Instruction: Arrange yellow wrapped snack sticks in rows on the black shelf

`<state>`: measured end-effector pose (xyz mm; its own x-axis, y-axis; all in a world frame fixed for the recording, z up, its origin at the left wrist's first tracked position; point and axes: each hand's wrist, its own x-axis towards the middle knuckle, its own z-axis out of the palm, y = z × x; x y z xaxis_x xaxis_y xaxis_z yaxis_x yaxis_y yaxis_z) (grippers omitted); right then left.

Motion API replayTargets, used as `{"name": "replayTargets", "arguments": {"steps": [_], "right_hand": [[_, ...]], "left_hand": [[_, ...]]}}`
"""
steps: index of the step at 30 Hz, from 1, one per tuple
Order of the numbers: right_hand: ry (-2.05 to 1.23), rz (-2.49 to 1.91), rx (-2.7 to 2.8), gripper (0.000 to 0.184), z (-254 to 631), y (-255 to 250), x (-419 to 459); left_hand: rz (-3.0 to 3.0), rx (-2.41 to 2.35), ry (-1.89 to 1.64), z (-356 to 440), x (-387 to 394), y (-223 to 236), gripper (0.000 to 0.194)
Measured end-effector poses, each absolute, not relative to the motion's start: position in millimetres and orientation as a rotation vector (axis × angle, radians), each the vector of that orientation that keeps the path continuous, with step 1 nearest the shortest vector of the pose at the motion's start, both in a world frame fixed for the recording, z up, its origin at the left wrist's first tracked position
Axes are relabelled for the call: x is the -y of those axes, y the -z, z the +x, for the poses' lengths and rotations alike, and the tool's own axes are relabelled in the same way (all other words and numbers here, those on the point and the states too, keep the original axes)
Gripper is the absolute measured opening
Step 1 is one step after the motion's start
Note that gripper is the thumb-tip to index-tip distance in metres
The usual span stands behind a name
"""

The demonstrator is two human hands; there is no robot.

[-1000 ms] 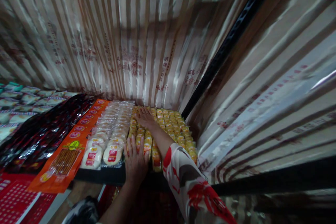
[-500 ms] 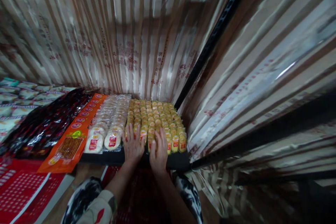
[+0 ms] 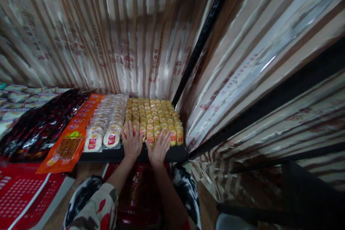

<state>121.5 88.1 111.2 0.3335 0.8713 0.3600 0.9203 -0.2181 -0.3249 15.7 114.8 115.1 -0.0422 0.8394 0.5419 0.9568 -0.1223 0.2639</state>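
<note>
Rows of small yellow wrapped snack packs (image 3: 153, 111) fill the right end of a black shelf (image 3: 107, 156). My left hand (image 3: 132, 143) lies open against the front of these rows, fingers spread and pointing away from me. Beside it, my right hand (image 3: 158, 148) is also open, its fingers fanned over the front packs and its thumb out to the left. Neither hand holds anything. Left of the yellow packs stand two rows of round white wrapped cakes (image 3: 111, 138) with red labels.
Further left lie orange snack packets (image 3: 68, 143), dark glossy packets (image 3: 43, 125) and white packets (image 3: 16, 113). A red basket (image 3: 24, 194) sits low at the left, another red basket (image 3: 137, 205) between my knees. Striped sheeting (image 3: 129, 43) and a black post (image 3: 199, 50) bound the shelf.
My right hand has turned and spread its fingers across the front packs. The left hand stays on the left front packs. The whole view has shifted slightly.
</note>
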Motion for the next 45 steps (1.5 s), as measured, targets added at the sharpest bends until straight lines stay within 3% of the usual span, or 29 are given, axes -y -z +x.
{"name": "replayTargets", "arguments": {"steps": [12, 18, 24, 30, 45], "right_hand": [[0.202, -2.139, 1.609, 0.083, 117, -112, -100], [0.256, -2.05, 1.614, 0.08, 121, -105, -102], [0.327, -1.974, 1.601, 0.08, 123, -99, -105], [0.339, -1.943, 1.634, 0.079, 125, -99, -106], [0.323, -1.907, 1.628, 0.078, 126, -98, -106]], "left_hand": [[-2.002, 1.94, 0.955, 15, -112, -114, 0.05], [-1.986, 1.853, 1.1, 17, -131, -143, 0.048], [-2.416, 1.805, 0.683, 53, -205, -177, 0.054], [-2.619, 1.996, 0.239, 69, -250, -171, 0.064], [-2.589, 1.993, 0.226, 67, -277, -164, 0.071]]}}
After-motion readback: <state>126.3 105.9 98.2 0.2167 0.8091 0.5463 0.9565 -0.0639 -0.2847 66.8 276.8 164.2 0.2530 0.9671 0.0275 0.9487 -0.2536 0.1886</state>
